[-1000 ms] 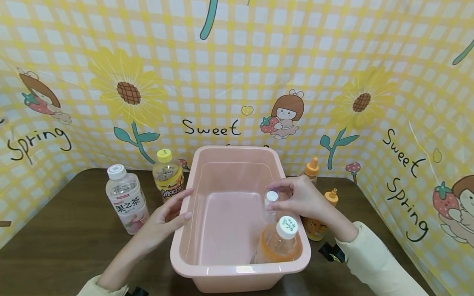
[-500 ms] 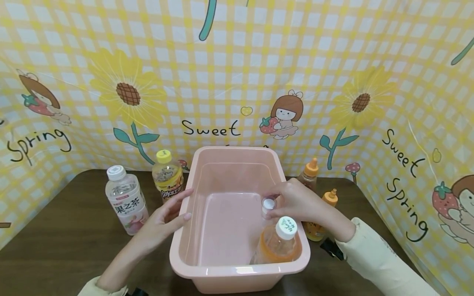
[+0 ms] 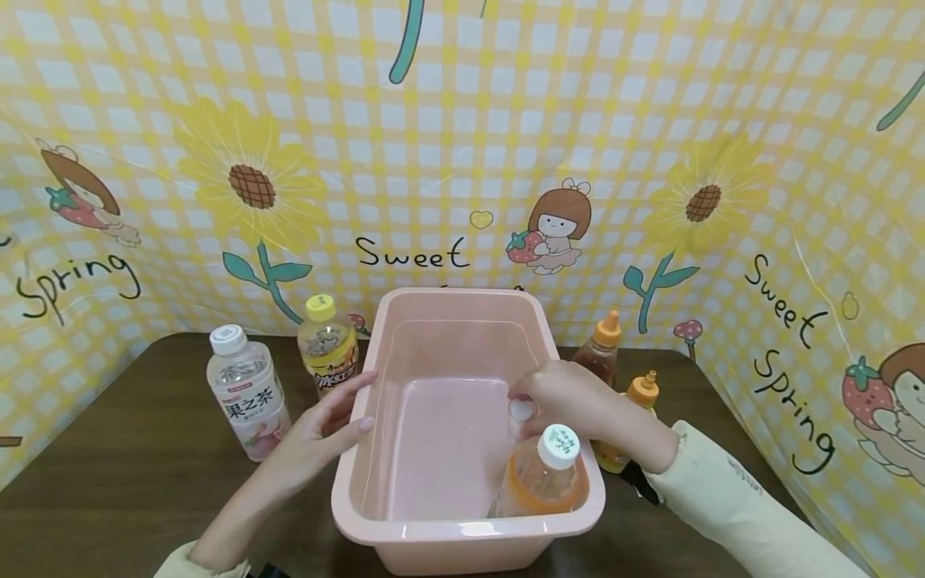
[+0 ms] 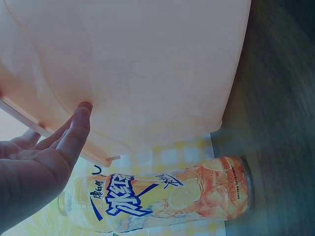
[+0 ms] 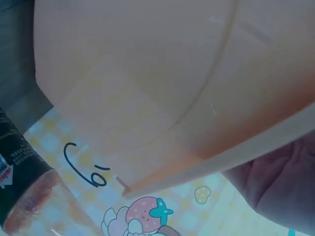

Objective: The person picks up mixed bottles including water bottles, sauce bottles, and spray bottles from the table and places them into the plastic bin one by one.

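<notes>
A pink plastic tub (image 3: pixel 470 528) stands in the middle of the table. My right hand (image 3: pixel 567 397) reaches over its right rim and grips a clear bottle with a white cap (image 3: pixel 522 411) near the top, low inside the tub; most of this bottle is hidden. Just in front of it, a larger clear bottle with a white cap and an orange band (image 3: pixel 547 482) stands in the tub. My left hand (image 3: pixel 318 429) touches the tub's left rim, its fingers fairly straight; one fingertip (image 4: pixel 84 106) rests on the outer wall in the left wrist view.
Left of the tub stand a fruit tea bottle with a white cap (image 3: pixel 249 393) and a yellow-capped iced tea bottle (image 3: pixel 328 345). Two orange-capped squeeze bottles, one dark (image 3: pixel 598 353) and one yellow (image 3: pixel 641 392), stand to the right. A checked cloth (image 3: pixel 448 144) hangs behind.
My right hand has lowered the white-capped bottle deeper into the tub, moving slightly left. More of the dark squeeze bottle now shows. My left hand has stayed on the rim.
</notes>
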`<action>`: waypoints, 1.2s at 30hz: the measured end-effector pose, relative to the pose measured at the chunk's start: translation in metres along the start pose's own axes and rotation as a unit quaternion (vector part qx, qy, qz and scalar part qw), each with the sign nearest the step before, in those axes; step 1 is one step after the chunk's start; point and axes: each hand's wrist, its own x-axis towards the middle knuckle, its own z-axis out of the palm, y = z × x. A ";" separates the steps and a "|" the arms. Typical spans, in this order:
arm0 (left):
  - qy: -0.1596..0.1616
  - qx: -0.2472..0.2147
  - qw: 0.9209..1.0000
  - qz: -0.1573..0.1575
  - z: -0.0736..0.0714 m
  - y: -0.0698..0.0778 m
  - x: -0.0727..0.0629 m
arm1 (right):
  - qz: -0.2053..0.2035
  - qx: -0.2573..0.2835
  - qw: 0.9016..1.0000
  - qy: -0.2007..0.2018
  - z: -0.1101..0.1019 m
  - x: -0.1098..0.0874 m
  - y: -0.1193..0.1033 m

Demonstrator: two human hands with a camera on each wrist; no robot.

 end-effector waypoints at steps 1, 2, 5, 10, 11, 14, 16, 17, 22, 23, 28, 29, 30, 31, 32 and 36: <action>0.000 0.001 1.000 -0.001 0.000 0.000 0.000 | -0.004 -0.019 1.000 -0.005 0.001 0.001 0.000; 0.000 0.000 1.000 -0.001 0.000 0.000 0.000 | -0.009 -0.036 0.999 -0.011 0.001 0.002 -0.001; 0.000 0.000 1.000 -0.002 0.000 -0.001 0.000 | -0.022 -0.079 0.996 -0.017 0.002 0.003 -0.002; -0.001 -0.002 1.000 -0.002 -0.001 -0.001 -0.001 | -0.026 -0.082 0.996 -0.022 0.003 0.006 -0.003; -0.001 -0.002 1.000 -0.001 -0.001 -0.001 -0.001 | -0.024 -0.080 0.996 -0.026 0.004 0.006 -0.003; -0.002 0.000 1.000 0.002 -0.001 -0.001 0.000 | -0.026 -0.090 0.995 -0.043 0.006 0.010 -0.004; -0.002 0.003 1.000 0.004 0.000 -0.001 0.000 | -0.031 -0.100 0.993 -0.053 0.008 0.012 -0.003; -0.002 0.004 1.000 0.003 0.000 -0.001 0.000 | -0.035 -0.106 0.992 -0.056 0.009 0.013 -0.003; -0.001 0.005 1.000 0.001 -0.001 -0.001 0.001 | -0.064 -0.098 0.992 -0.053 0.013 0.017 -0.001; -0.002 0.005 1.000 0.002 -0.001 -0.001 0.000 | -0.068 -0.090 0.992 -0.052 0.014 0.017 0.000; -0.004 0.000 1.000 0.002 -0.001 -0.001 0.000 | -0.080 -0.087 0.992 -0.046 0.016 0.018 0.002; -0.004 0.000 1.000 0.002 -0.001 -0.001 0.000 | -0.079 -0.088 0.992 -0.046 0.016 0.018 0.002; -0.004 0.000 1.000 0.002 -0.001 -0.001 0.000 | -0.078 -0.092 0.992 -0.045 0.016 0.018 0.002; -0.004 -0.001 1.000 0.003 -0.001 -0.001 0.000 | -0.079 -0.095 0.991 -0.046 0.016 0.018 0.002; -0.004 0.000 1.000 0.004 -0.001 -0.001 0.000 | -0.077 -0.095 0.991 -0.048 0.016 0.018 0.002; -0.005 -0.001 1.000 0.009 0.000 -0.001 0.001 | -0.074 -0.092 0.991 -0.057 0.013 0.018 0.002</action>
